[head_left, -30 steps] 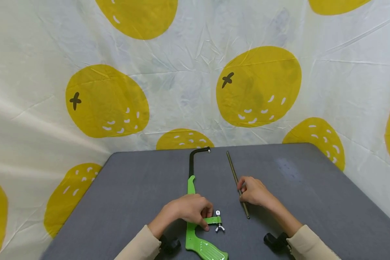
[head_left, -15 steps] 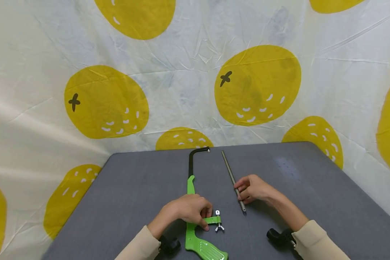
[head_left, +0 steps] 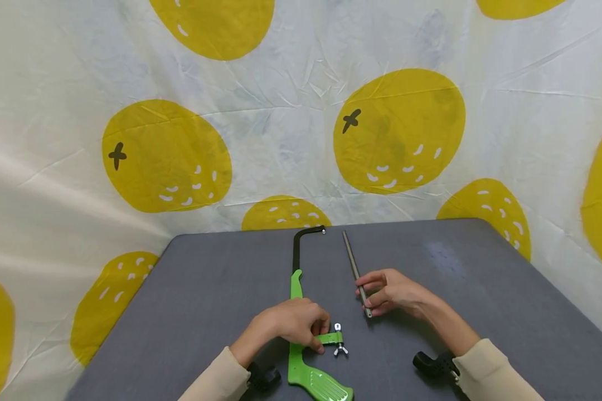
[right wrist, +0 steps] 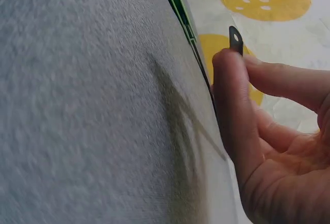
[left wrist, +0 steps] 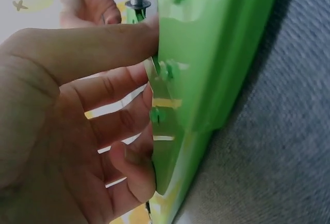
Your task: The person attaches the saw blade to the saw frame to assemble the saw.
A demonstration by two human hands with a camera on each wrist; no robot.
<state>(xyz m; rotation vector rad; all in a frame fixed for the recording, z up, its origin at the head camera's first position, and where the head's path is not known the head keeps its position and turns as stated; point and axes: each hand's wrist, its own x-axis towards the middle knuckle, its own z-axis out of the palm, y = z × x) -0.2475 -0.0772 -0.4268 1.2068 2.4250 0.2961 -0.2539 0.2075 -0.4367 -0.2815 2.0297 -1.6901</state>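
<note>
A hacksaw frame with a green handle (head_left: 321,385) and a black bent front bar (head_left: 296,253) lies on the table. My left hand (head_left: 293,323) grips the frame near its short green arm, thumb and fingers on either side in the left wrist view. At the end of that arm sits a silver wing nut (head_left: 340,350). To the right, my right hand (head_left: 395,292) pinches a thin hacksaw blade (head_left: 350,252) near its near end. In the right wrist view the holed end of the blade (right wrist: 235,40) sticks out past the fingertips, above the table.
The grey table (head_left: 221,289) runs back to a hanging white cloth (head_left: 281,145) printed with yellow fruit. A black wrist-camera mount (head_left: 264,377) hangs below the left wrist, another mount (head_left: 431,365) below the right.
My right hand has pinched the blade and lifted its near end, bringing it slightly left toward the hacksaw frame. The left hand and the frame have stayed put.
</note>
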